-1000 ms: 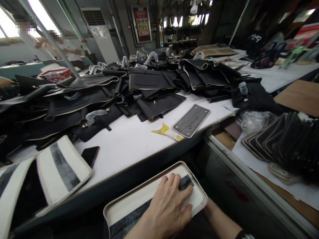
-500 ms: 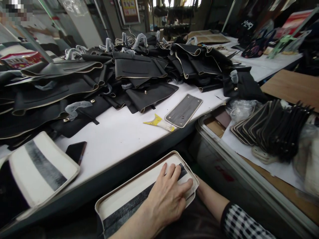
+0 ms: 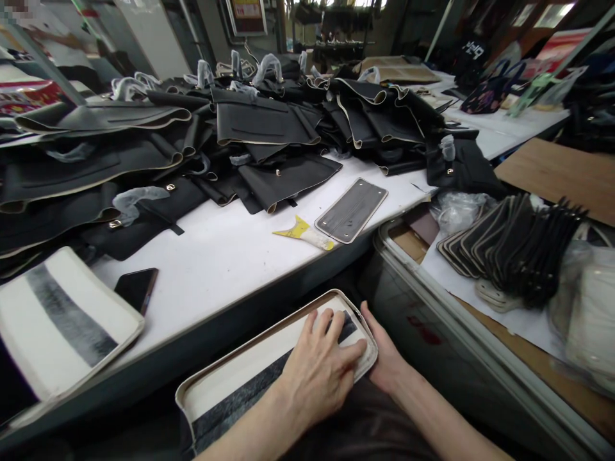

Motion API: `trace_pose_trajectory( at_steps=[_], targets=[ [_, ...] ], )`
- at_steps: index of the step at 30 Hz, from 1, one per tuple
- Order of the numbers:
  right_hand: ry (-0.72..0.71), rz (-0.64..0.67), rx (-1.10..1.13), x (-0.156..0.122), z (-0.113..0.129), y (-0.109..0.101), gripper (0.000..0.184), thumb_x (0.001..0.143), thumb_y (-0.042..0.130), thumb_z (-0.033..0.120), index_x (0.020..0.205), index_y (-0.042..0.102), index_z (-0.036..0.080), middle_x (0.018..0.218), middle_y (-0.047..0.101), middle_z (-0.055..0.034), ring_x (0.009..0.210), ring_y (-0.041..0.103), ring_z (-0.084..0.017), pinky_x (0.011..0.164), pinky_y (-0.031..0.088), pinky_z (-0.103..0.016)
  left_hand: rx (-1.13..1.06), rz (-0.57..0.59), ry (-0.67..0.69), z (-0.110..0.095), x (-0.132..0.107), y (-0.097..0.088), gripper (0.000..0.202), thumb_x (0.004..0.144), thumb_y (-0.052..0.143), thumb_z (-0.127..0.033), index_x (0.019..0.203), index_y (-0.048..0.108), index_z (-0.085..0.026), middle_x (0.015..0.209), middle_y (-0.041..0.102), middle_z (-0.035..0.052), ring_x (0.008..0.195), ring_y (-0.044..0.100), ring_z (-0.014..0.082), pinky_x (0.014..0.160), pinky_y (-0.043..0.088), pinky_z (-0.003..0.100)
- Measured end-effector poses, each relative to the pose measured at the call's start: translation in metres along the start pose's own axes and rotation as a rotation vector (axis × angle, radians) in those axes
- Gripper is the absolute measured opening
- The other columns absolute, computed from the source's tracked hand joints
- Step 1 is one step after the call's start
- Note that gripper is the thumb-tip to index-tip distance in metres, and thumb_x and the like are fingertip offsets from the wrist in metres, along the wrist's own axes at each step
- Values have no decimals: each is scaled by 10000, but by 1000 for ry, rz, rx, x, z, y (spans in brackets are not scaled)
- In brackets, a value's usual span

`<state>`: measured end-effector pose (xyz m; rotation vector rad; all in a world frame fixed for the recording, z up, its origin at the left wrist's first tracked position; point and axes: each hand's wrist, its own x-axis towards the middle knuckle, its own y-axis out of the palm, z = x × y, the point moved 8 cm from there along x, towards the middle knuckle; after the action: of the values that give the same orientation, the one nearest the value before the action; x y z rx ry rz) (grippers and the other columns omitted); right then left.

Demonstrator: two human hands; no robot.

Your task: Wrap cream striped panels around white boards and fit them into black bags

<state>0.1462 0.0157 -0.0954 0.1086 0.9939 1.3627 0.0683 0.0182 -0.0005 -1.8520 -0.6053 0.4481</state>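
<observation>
An unfinished bag [image 3: 240, 374] rests tilted over my lap, its pale inner face up, with a raised rim and a dark strip along the middle. My left hand [image 3: 323, 362] lies on that inner face near the right end, fingers spread and bent, fingertips touching the strip and the pale lining. Around the bag's right corner, my right hand [image 3: 387, 358] grips the rim from outside, thumb up along the edge; its other fingers are mostly hidden beneath. A similar pale piece with a dark strip [image 3: 72, 314] lies at the table's left edge.
Black bag pieces [image 3: 269, 121] with wrapped handles are heaped across the white table [image 3: 230, 246]. Nearer lie a phone [image 3: 137, 288], a yellow-and-white scrap [image 3: 302, 232] and a grey panel with rivets [image 3: 352, 210]. At right, a bin [image 3: 423, 282] carries a row of black panels [image 3: 514, 246].
My right hand has shifted outward around the corner, so its thumb and palm now show. My left hand stays pressed on the lining. The view has swung slightly.
</observation>
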Motion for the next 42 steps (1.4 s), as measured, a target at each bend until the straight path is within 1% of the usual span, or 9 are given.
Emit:
trace_pose_trajectory(
  at_steps=[2, 8, 12, 15, 19, 30, 35, 39, 42],
  targets=[
    [19, 18, 49, -18, -3, 0, 659, 886, 431, 700, 1127, 685, 142, 1050, 709, -133, 1109, 606, -313, 978, 443, -482, 5, -5, 2, 0, 0, 0, 290, 889, 545, -347, 1179, 548, -336, 1310, 411, 97, 1239, 371, 324, 1064, 315, 563],
    [-183, -9, -60, -59, -4, -6, 486, 871, 679, 284, 1337, 540, 263, 1302, 592, -58, 1212, 516, -216, 1064, 363, -372, 13, -21, 1, 0, 1, -4, 249, 902, 525, -350, 1148, 560, -341, 1272, 437, 82, 1189, 401, 308, 1013, 355, 531],
    [-209, -110, -169, -63, -13, -24, 375, 844, 710, 319, 1198, 627, 226, 1153, 646, -60, 1068, 576, -205, 977, 423, -353, 23, -14, 8, -2, 1, -8, 235, 891, 544, -350, 1123, 577, -337, 1201, 471, 72, 1148, 418, 295, 990, 368, 509],
    [-203, -219, -311, -62, -17, -41, 277, 810, 730, 404, 944, 663, 171, 879, 663, -44, 797, 604, -178, 739, 486, -309, 28, -8, 10, -4, 1, -10, 208, 884, 553, -338, 1087, 596, -323, 1168, 481, 69, 1130, 425, 289, 965, 385, 481],
    [-138, -145, -389, -60, -23, -41, 349, 834, 680, 482, 738, 593, 158, 602, 579, 4, 510, 518, -121, 509, 404, -254, 37, -16, 8, -5, 2, -11, 195, 886, 549, -338, 1074, 600, -318, 1166, 481, 66, 1127, 425, 285, 964, 384, 475],
    [-128, -64, -25, -65, -21, -28, 298, 764, 759, 373, 633, 619, 144, 600, 590, -25, 577, 554, -146, 570, 464, -286, 96, 21, 28, -9, 4, -11, 246, 846, 585, -319, 1091, 563, -310, 1148, 475, 66, 1095, 433, 279, 946, 408, 458],
    [-173, -79, -367, -72, -9, -29, 340, 841, 638, 439, 654, 571, 163, 635, 565, -25, 604, 518, -156, 589, 428, -291, 110, 45, 33, -11, 7, -10, 270, 844, 576, -324, 1112, 545, -314, 1144, 475, 69, 1090, 439, 284, 946, 412, 472],
    [-383, -229, -761, -73, 7, -34, 300, 826, 600, 353, 618, 456, 191, 725, 472, -3, 677, 451, -147, 628, 386, -272, 105, 43, 1, -9, 6, -11, 296, 836, 592, -345, 1125, 530, -323, 1179, 469, 65, 1113, 435, 283, 967, 397, 480],
    [-431, -318, -717, -70, 7, -42, 196, 749, 632, 272, 720, 448, 213, 759, 485, 7, 704, 469, -156, 625, 397, -263, 97, 36, -16, -8, 5, -10, 282, 833, 592, -365, 1106, 537, -317, 1196, 478, 63, 1129, 432, 288, 976, 385, 492]
  ],
)
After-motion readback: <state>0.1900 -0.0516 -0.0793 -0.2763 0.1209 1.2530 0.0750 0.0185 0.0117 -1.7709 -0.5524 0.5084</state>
